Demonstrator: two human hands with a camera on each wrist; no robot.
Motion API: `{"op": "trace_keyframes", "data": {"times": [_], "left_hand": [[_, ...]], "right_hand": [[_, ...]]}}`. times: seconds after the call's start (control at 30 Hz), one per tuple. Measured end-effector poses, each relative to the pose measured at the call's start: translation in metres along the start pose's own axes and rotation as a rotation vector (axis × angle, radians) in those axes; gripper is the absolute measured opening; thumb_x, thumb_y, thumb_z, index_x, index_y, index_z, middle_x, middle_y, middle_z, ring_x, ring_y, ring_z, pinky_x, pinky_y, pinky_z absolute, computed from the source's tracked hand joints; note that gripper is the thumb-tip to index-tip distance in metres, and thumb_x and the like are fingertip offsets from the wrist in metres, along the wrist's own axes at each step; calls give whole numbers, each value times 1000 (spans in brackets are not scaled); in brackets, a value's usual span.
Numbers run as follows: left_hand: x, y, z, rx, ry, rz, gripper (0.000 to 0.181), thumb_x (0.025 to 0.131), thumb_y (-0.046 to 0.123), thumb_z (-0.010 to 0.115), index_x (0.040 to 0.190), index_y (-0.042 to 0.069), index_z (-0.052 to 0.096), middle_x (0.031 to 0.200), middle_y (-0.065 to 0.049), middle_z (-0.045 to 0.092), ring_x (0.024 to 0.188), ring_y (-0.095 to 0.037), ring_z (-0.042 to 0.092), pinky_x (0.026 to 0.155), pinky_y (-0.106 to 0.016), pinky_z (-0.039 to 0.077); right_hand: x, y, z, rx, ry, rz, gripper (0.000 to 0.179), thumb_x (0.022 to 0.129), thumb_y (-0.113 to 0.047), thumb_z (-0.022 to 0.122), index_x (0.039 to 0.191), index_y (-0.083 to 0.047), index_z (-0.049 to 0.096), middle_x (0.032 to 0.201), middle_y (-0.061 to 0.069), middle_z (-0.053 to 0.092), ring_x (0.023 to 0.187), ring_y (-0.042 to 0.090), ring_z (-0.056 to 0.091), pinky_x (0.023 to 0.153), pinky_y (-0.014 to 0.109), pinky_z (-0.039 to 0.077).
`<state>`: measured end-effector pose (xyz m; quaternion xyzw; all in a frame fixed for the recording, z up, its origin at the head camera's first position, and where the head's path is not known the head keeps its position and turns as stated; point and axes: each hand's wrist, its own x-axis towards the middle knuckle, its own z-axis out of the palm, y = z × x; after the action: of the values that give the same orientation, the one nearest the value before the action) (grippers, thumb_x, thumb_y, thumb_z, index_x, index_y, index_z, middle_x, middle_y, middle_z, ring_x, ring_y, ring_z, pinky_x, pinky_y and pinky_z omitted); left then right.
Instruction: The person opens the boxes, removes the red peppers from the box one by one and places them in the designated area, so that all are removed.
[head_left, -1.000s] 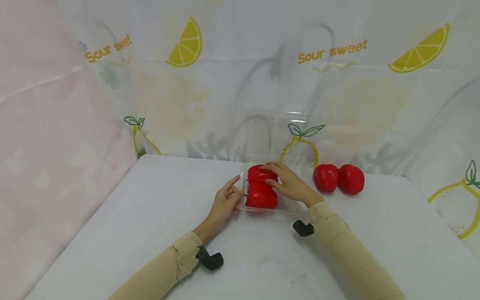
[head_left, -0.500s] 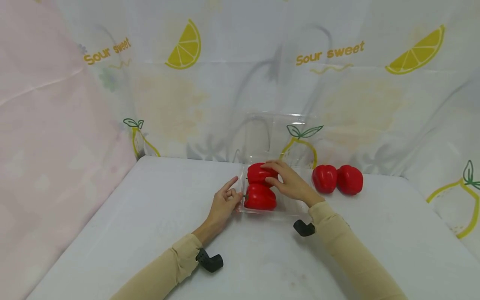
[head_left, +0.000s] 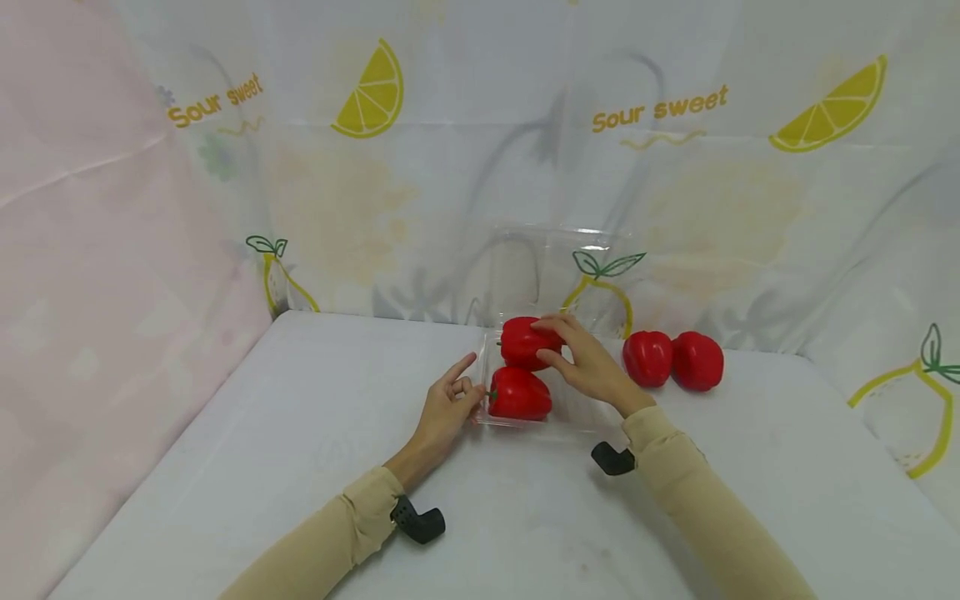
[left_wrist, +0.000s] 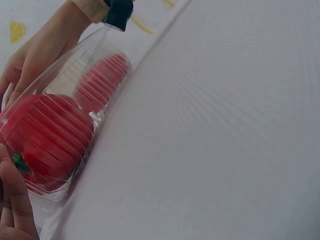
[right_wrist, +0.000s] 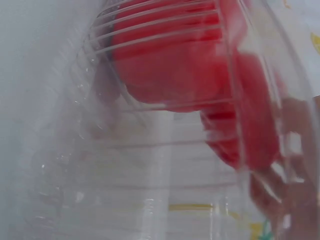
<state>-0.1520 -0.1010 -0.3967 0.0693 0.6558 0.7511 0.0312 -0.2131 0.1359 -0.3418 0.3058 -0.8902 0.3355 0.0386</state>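
White table [head_left: 315, 392], right hand [head_left: 588, 365] gripping red pepper [head_left: 520, 342], clear box [head_left: 579, 408]

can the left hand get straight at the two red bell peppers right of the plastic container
Probably not directly: the plastic container and the right hand, pinching another red bell pepper, lie between the left hand and the two loose bell peppers.

Peppers [head_left: 520, 393] solid red, visible stems [left_wrist: 20, 163] green. Container [head_left: 581, 404] clear, ribbed. Sleeves [head_left: 318, 537] plain beige. Tabletop [head_left: 360, 392] white. Backdrop [head_left: 457, 183] whitish, yellow lemon prints [head_left: 371, 90], orange lettering [head_left: 660, 108].
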Motion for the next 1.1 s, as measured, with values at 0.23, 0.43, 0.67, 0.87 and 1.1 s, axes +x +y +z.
{"op": "trace_keyframes", "data": {"times": [0.23, 0.43, 0.67, 0.87, 1.1], "left_hand": [[-3, 6, 1, 1, -10, -13, 62, 91, 2, 55, 147, 6, 29, 66, 4, 48, 56, -6, 48, 53, -17, 48], [-4, 7, 1, 5, -14, -22, 62, 92, 3, 55, 147, 7, 29, 67, 3, 48, 56, -6, 49, 55, -17, 49], [2, -2, -2, -13, -25, -11, 61, 92, 3, 54, 148, 10, 30, 68, 2, 49, 57, -7, 49, 53, -19, 49], [7, -15, -2, 14, -3, 15, 59, 92, 5, 55, 147, 14, 32, 68, 4, 49, 56, -7, 48, 52, -18, 48], [7, -18, -2, 15, 2, 44, 58, 92, 5, 55, 146, 13, 33, 69, 4, 49, 56, -7, 48, 51, -19, 47]], "right_hand": [[-1, 0, -5, 2, 20, -35, 47, 89, -18, 64, 132, -15, 45, 134, 7, 43, 120, 24, 46, 91, 43, 52], [-4, -1, -7, 15, 11, -6, 50, 89, -18, 64, 134, -15, 42, 137, 9, 40, 122, 26, 44, 93, 47, 50], [-10, -1, -12, 21, 16, 39, 62, 86, -22, 67, 139, -18, 35, 136, 6, 37, 124, 23, 40, 93, 47, 50], [-15, 0, -13, 30, 11, 96, 72, 87, -27, 66, 147, -18, 28, 140, 7, 31, 128, 27, 36, 90, 49, 51], [-24, -1, -18, 26, 32, 105, 75, 87, -26, 66, 149, -15, 26, 141, 9, 28, 129, 28, 35, 91, 49, 51]]}}
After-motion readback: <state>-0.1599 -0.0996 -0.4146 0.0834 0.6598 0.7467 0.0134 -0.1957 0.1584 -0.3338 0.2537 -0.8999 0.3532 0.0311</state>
